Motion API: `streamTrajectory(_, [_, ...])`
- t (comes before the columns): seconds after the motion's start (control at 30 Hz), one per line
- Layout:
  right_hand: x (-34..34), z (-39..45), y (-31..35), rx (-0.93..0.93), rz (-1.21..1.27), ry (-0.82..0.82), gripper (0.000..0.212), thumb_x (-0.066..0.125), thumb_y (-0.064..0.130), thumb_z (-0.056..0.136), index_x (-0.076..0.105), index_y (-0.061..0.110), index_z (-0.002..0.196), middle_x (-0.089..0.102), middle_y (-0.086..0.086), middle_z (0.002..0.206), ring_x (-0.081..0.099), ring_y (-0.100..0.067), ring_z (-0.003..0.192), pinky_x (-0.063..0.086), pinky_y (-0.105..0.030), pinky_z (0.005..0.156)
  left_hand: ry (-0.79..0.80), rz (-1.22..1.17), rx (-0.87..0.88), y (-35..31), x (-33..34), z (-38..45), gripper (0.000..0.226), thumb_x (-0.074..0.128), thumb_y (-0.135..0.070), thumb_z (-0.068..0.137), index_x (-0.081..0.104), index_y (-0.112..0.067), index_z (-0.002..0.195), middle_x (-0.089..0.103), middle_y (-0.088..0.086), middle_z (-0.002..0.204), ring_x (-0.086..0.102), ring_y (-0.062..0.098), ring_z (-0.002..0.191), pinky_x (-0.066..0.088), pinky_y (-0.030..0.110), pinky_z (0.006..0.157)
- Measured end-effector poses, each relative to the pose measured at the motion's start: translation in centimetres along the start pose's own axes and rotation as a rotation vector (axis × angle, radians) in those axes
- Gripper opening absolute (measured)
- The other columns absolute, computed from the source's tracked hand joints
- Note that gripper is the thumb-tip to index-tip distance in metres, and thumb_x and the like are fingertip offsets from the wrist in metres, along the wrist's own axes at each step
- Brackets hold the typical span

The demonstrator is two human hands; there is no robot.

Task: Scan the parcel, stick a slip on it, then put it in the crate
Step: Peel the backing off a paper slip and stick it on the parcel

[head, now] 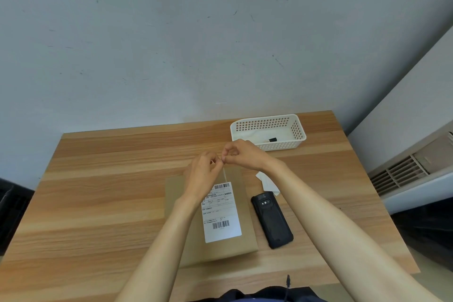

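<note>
Flat brown cardboard parcel (pixel 215 216) lies centre-table, a white label on it. Left hand (pixel 202 174) and right hand (pixel 241 154), fingertips pinched together above its far edge, apparently peel a thin slip (pixel 224 175); contents uncertain. Advise separating backing fully, then pressing flat.

brown parcel (pixel 196 243), white slip (pixel 221 213) with 2 black barcodes, black scanner (pixel 272 220), white perforated crate (pixel 268 131), wood-grain table (pixel 98 191)

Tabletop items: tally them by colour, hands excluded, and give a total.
Brown: 1, the parcel
White: 3, the crate, the slip on the parcel, the paper scrap beside the scanner
Black: 1, the scanner
Total: 5
A small dark-tipped object lies in the crate; too unclear to identify, so not counted.
</note>
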State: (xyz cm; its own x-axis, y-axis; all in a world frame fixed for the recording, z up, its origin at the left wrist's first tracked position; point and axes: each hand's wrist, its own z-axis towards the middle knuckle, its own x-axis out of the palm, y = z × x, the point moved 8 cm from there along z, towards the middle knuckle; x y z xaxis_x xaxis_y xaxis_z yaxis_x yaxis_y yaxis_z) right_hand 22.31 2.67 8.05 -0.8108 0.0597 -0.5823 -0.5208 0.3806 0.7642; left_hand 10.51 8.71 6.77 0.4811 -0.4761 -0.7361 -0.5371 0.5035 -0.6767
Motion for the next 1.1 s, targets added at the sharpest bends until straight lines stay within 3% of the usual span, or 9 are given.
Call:
streamTrajectory(0.1, [-0.1, 0.2, -0.9, 0.026, -0.010, -0.014, 0.008, 0.067, 0.026, 0.088, 0.069, 0.023, 0.082, 0.059, 0.027, 0.054, 0.054, 0.012, 0.057, 0.035, -0.021, 0.061, -0.007, -0.026, -0.041, 0.3, 0.0, 0.3, 0.026, 0.059, -0.042, 0.089, 0.064, -0.025, 0.070, 0.070, -0.008, 0.088, 0.064, 0.016, 0.091, 0.052, 0.042, 0.080])
streamTrajectory(0.17, [-0.3, 0.4, -1.7, 0.042, -0.015, -0.029, 0.008, 0.069, 0.029, 0.087, 0.069, 0.024, 0.081, 0.057, 0.025, 0.051, 0.053, 0.011, 0.055, 0.034, -0.021, 0.060, -0.028, -0.047, -0.054, 0.3, -0.3, 0.4, 0.027, 0.062, -0.043, 0.089, 0.063, -0.026, 0.068, 0.070, -0.008, 0.087, 0.064, 0.015, 0.090, 0.051, 0.040, 0.078])
streamTrajectory(0.33, [-0.1, 0.8, -3.8, 0.099, -0.023, -0.034, 0.011, 0.068, 0.030, 0.088, 0.071, 0.020, 0.086, 0.072, 0.001, 0.100, 0.063, -0.017, 0.098, 0.046, -0.033, 0.084, -0.111, -0.124, -0.038, -0.3, -1.1, 0.6, 0.021, 0.060, -0.032, 0.089, 0.064, -0.025, 0.069, 0.068, -0.011, 0.082, 0.063, 0.009, 0.082, 0.042, 0.032, 0.063])
streamTrajectory(0.4, [0.2, 1.0, -4.7, 0.124, -0.028, -0.025, 0.010, 0.068, 0.031, 0.088, 0.067, 0.026, 0.079, 0.072, 0.001, 0.104, 0.063, -0.018, 0.103, 0.049, -0.038, 0.092, -0.131, -0.163, -0.032, -0.4, -1.4, 0.8, 0.020, 0.059, -0.031, 0.088, 0.063, -0.025, 0.070, 0.068, -0.011, 0.080, 0.062, 0.005, 0.080, 0.037, 0.028, 0.061])
streamTrajectory(0.53, [0.3, 1.1, -5.6, 0.150, -0.016, -0.031, 0.017, 0.067, 0.030, 0.089, 0.062, 0.030, 0.072, 0.072, 0.000, 0.111, 0.062, -0.019, 0.109, 0.048, -0.041, 0.097, -0.158, -0.224, -0.011, -0.7, -1.8, 1.0, 0.024, 0.055, -0.038, 0.086, 0.065, -0.019, 0.074, 0.068, -0.009, 0.089, 0.064, 0.010, 0.083, 0.048, 0.036, 0.069])
streamTrajectory(0.6, [0.2, 1.2, -6.0, 0.155, 0.010, -0.042, 0.013, 0.066, 0.028, 0.089, 0.065, 0.024, 0.077, 0.072, 0.004, 0.103, 0.062, -0.014, 0.098, 0.049, -0.037, 0.090, -0.173, -0.254, 0.008, -0.9, -2.0, 1.2, 0.030, 0.054, -0.044, 0.083, 0.066, -0.019, 0.073, 0.066, -0.012, 0.100, 0.063, 0.008, 0.084, 0.051, 0.037, 0.072])
streamTrajectory(0.73, [-0.1, 1.2, -6.8, 0.185, 0.065, -0.057, 0.017, 0.062, 0.025, 0.091, 0.064, 0.023, 0.075, 0.059, 0.010, 0.063, 0.054, -0.008, 0.052, 0.048, -0.027, 0.058, -0.191, -0.291, 0.008, -0.8, -2.0, 1.5, 0.038, 0.052, -0.052, 0.079, 0.067, -0.018, 0.073, 0.062, -0.020, 0.114, 0.063, 0.008, 0.090, 0.051, 0.038, 0.077])
streamTrajectory(1.0, [-0.2, 1.5, -8.9, 0.222, 0.090, -0.062, 0.016, 0.059, 0.020, 0.093, 0.063, 0.021, 0.077, 0.072, 0.004, 0.071, 0.065, -0.010, 0.052, 0.053, -0.025, 0.062, -0.220, -0.293, 0.006, -1.6, -2.6, 1.8, 0.027, 0.051, -0.047, 0.080, 0.063, -0.024, 0.070, 0.064, -0.023, 0.116, 0.060, -0.002, 0.091, 0.052, 0.037, 0.079])
streamTrajectory(1.1, [-0.2, 1.7, -9.8, 0.243, 0.091, -0.074, 0.016, 0.060, 0.021, 0.093, 0.063, 0.021, 0.077, 0.073, 0.004, 0.073, 0.066, -0.011, 0.054, 0.057, -0.032, 0.066, -0.240, -0.306, 0.002, -1.7, -2.9, 1.9, 0.024, 0.051, -0.044, 0.080, 0.061, -0.024, 0.070, 0.065, -0.022, 0.117, 0.060, -0.002, 0.098, 0.051, 0.037, 0.079])
